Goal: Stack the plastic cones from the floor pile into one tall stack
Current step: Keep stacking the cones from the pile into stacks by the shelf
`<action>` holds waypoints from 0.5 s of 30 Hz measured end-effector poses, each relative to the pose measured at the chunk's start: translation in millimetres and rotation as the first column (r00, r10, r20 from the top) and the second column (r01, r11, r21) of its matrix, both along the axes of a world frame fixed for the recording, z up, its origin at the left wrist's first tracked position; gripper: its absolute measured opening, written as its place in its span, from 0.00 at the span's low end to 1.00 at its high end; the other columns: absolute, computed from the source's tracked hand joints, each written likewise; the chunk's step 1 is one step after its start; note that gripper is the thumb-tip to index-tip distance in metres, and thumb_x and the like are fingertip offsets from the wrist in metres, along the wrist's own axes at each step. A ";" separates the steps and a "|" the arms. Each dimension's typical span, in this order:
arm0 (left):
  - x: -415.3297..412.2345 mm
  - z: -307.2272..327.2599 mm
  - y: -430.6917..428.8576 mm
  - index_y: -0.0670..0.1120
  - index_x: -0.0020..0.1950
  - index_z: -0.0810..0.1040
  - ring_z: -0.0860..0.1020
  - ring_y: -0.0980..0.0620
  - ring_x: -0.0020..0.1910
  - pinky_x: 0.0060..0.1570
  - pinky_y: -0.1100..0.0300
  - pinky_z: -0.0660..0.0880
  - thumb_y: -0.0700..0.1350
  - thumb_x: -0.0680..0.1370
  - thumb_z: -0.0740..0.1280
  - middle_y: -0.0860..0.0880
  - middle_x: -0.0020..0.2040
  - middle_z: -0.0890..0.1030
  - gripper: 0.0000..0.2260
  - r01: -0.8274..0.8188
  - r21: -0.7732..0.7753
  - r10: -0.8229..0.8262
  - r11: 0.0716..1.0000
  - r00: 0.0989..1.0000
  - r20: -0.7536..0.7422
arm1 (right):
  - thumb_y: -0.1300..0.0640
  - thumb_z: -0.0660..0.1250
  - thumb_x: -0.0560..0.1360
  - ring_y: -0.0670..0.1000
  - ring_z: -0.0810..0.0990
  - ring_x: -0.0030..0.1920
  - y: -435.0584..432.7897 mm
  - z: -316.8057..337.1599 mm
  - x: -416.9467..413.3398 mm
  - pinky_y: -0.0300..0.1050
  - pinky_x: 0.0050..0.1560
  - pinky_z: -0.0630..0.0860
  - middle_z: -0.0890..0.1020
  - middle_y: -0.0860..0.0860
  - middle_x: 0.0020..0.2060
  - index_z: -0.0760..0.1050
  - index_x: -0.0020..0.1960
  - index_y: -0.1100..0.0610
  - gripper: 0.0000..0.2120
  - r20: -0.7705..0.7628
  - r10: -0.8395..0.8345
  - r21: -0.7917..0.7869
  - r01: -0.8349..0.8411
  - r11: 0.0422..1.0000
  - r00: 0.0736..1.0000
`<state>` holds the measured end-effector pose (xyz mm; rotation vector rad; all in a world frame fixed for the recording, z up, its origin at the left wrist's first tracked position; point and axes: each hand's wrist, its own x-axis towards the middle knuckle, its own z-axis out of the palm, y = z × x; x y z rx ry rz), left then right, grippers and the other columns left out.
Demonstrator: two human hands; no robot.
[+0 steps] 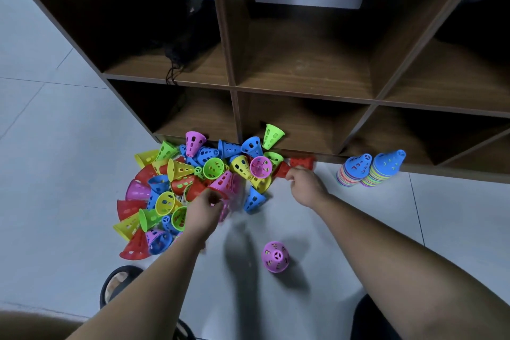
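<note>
A pile of perforated plastic cones (176, 188) in red, yellow, green, blue and purple lies on the floor against the shelf. My left hand (202, 211) is closed on a purple cone (224, 183) at the pile's near edge; motion blur hides the fingers. My right hand (305, 186) pinches a red cone (283, 170) at the pile's right end. Another red cone (302, 162) lies just beyond it. One purple cone (275, 257) stands alone on the floor near me. Two finished stacks (369, 170) with blue tops stand at the right.
A dark wooden cubby shelf (303, 91) runs across the back, its bottom edge touching the pile. A black cord (176, 63) hangs from an upper cubby. My sandalled foot (118, 284) is at lower left. Grey floor tiles (55, 146) surround everything.
</note>
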<state>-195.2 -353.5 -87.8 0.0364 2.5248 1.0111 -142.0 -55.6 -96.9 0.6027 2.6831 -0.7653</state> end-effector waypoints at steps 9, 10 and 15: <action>-35.4 -3.7 -24.9 0.48 0.60 0.82 0.80 0.50 0.52 0.47 0.58 0.75 0.41 0.80 0.71 0.51 0.57 0.81 0.09 -0.127 -0.113 0.104 0.985 0.976 -0.191 | 0.70 0.62 0.79 0.57 0.68 0.75 2.5 -16.4 -33.8 0.50 0.72 0.71 0.67 0.46 0.78 0.80 0.68 0.54 0.22 0.094 0.351 0.112 -0.360 0.926 0.932; -35.9 -4.4 -27.5 0.48 0.63 0.81 0.80 0.49 0.54 0.49 0.57 0.74 0.42 0.80 0.72 0.49 0.61 0.79 0.12 -0.135 -0.140 0.107 0.981 0.975 -0.194 | 0.70 0.62 0.79 0.57 0.67 0.76 3.4 -20.6 -35.6 0.50 0.72 0.70 0.65 0.45 0.79 0.79 0.68 0.53 0.23 0.112 0.368 0.125 -0.380 0.917 0.923; -41.2 -17.2 -39.7 0.50 0.73 0.77 0.83 0.44 0.58 0.55 0.49 0.81 0.46 0.81 0.73 0.46 0.67 0.81 0.20 -0.115 -0.189 0.086 0.975 0.984 -0.155 | 0.66 0.62 0.80 0.58 0.63 0.79 1.6 -34.1 -38.8 0.52 0.73 0.71 0.64 0.47 0.79 0.76 0.70 0.52 0.22 0.205 0.364 0.167 -0.399 0.902 0.909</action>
